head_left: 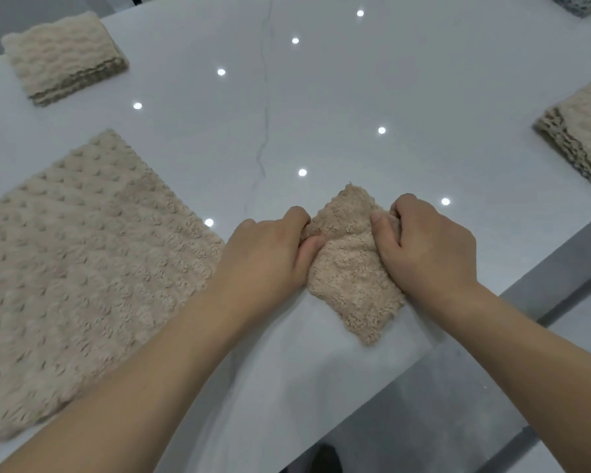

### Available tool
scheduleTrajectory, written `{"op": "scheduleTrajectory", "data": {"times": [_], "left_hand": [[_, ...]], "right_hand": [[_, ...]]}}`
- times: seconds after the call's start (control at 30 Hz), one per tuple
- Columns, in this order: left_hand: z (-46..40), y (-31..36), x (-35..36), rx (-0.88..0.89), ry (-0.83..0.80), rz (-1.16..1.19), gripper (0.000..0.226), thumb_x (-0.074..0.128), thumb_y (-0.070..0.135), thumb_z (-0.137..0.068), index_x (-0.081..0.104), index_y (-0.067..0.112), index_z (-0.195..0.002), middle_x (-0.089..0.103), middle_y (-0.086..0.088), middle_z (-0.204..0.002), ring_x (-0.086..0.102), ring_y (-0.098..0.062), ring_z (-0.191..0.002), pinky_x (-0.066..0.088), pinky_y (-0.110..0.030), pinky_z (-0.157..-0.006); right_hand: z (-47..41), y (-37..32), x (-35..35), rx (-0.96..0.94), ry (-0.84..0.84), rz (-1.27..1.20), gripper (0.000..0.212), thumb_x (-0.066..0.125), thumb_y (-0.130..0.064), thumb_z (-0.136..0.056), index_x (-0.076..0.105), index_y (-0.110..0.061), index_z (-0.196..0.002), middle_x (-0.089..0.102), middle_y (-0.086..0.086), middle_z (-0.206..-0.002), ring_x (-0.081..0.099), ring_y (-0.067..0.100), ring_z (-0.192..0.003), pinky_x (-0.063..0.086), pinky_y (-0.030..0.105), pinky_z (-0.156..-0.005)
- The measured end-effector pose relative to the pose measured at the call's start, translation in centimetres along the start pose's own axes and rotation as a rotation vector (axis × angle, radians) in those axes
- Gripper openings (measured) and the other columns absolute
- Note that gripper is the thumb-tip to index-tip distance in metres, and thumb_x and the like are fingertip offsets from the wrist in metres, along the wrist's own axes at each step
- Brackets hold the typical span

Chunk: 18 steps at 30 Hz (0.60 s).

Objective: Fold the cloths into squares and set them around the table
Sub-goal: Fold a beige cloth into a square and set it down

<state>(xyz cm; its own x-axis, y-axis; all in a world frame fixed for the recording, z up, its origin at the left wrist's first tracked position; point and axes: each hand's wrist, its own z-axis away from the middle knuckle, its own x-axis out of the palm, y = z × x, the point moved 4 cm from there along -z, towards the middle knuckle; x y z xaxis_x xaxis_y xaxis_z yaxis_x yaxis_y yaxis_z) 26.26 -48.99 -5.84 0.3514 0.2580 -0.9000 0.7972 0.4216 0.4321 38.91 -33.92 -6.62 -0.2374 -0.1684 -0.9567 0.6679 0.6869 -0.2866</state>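
A small folded beige fluffy cloth (350, 268) lies on the white table (355, 97) near its right front edge. My left hand (270, 254) grips the cloth's left side, thumb and curled fingers pinching its edge. My right hand (427, 247) grips the right side the same way. A larger beige dotted cloth (79, 268) lies spread flat at the left. A folded beige cloth (65, 58) sits at the far left corner. Another folded one (580, 128) sits at the right edge, partly cut off by the frame.
The glossy tabletop reflects several ceiling lights and carries a thin dark vein (263, 131) down its middle. The table's right edge (526, 268) runs diagonally, with grey floor (475, 387) beyond. A dark patterned item (580, 3) shows at the top right corner.
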Motion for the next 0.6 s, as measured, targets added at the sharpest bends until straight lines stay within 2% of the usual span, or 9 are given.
{"op": "scheduleTrajectory", "data": {"times": [0.1, 0.33, 0.5, 0.6], "left_hand": [[1.6, 0.4, 0.4, -0.012, 0.127, -0.034, 0.019, 0.044, 0.031, -0.101, 0.055, 0.018, -0.092, 0.049, 0.005, -0.071, 0.042, -0.021, -0.065, 0.035, -0.04, -0.069], [1.8, 0.4, 0.4, -0.033, 0.194, 0.005, 0.019, 0.041, 0.023, -0.102, 0.055, 0.013, -0.093, 0.048, 0.002, -0.069, 0.041, -0.023, -0.064, 0.031, -0.038, -0.065], [1.2, 0.2, 0.3, -0.037, 0.155, 0.024, 0.017, 0.042, 0.021, -0.1, 0.054, 0.015, -0.09, 0.047, 0.004, -0.067, 0.041, -0.022, -0.062, 0.034, -0.041, -0.065], [1.1, 0.2, 0.3, -0.047, 0.138, 0.033, 0.017, 0.042, 0.022, -0.099, 0.054, 0.016, -0.089, 0.048, 0.004, -0.065, 0.043, -0.023, -0.061, 0.036, -0.044, -0.065]], "right_hand": [[0.2, -0.1, -0.1, -0.015, 0.047, -0.031, 0.035, 0.035, -0.046, -0.098, 0.048, -0.016, -0.084, 0.053, -0.001, -0.076, 0.051, 0.024, -0.065, 0.039, 0.035, -0.057], [0.4, 0.1, 0.0, -0.026, 0.101, -0.045, 0.034, 0.037, -0.042, -0.099, 0.05, -0.015, -0.084, 0.053, 0.0, -0.074, 0.05, 0.025, -0.063, 0.039, 0.035, -0.056], [-0.4, -0.1, -0.3, -0.041, -0.017, 0.049, 0.034, 0.034, -0.043, -0.099, 0.048, -0.015, -0.087, 0.054, 0.0, -0.074, 0.052, 0.025, -0.064, 0.033, 0.032, -0.055], [-1.6, -0.1, -0.7, -0.055, -0.184, 0.125, 0.035, 0.031, -0.045, -0.099, 0.046, -0.014, -0.091, 0.047, -0.001, -0.067, 0.048, 0.025, -0.064, 0.032, 0.031, -0.056]]}}
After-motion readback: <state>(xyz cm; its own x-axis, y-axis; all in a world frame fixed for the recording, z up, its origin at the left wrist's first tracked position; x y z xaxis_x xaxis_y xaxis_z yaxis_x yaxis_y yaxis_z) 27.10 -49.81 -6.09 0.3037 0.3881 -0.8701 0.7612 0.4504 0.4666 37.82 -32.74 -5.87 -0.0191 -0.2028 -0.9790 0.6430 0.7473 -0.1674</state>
